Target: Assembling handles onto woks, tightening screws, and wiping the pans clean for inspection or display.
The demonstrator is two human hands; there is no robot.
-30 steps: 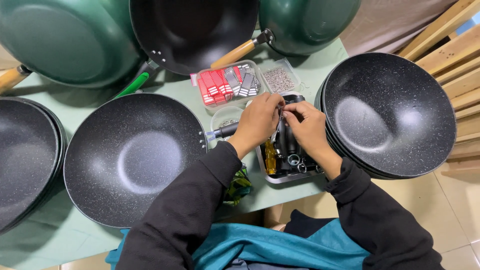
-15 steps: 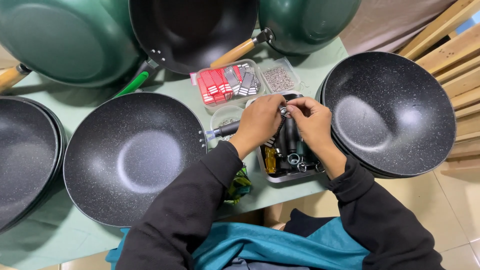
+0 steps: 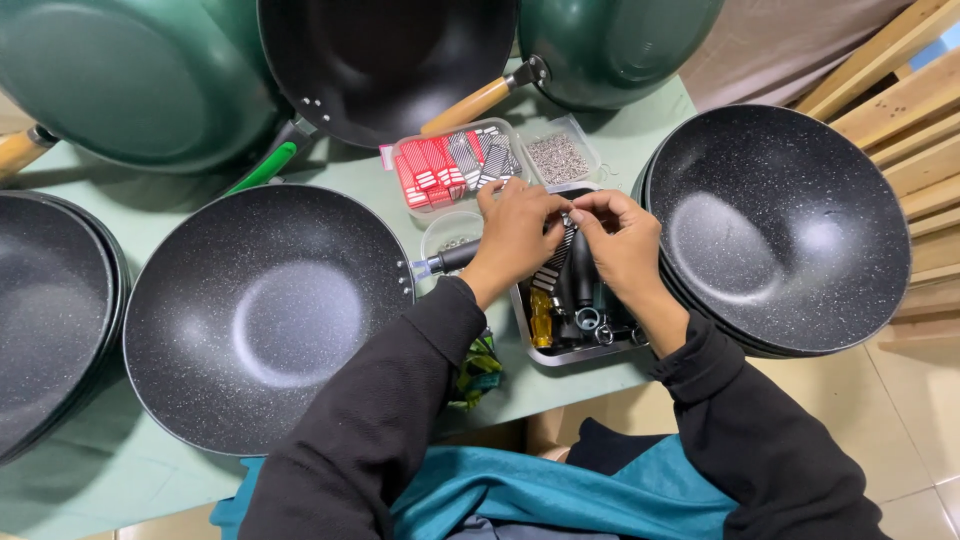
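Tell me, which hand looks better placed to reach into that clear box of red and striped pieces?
Probably the left hand. It sits just below the clear box, while the right hand lies farther off, over the metal tray. Both hands pinch one striped piece, so one must let go.

The hands hide much of the metal tray (image 3: 560, 352); the small pinched part is too small to tell.

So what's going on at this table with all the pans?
A person in black sleeves works over a metal tray of small hardware. The left hand and right hand meet above it, pinching a black-and-white striped strip between them. A dark speckled wok lies just left, its stub handle toward the hands. More woks are stacked to the right.
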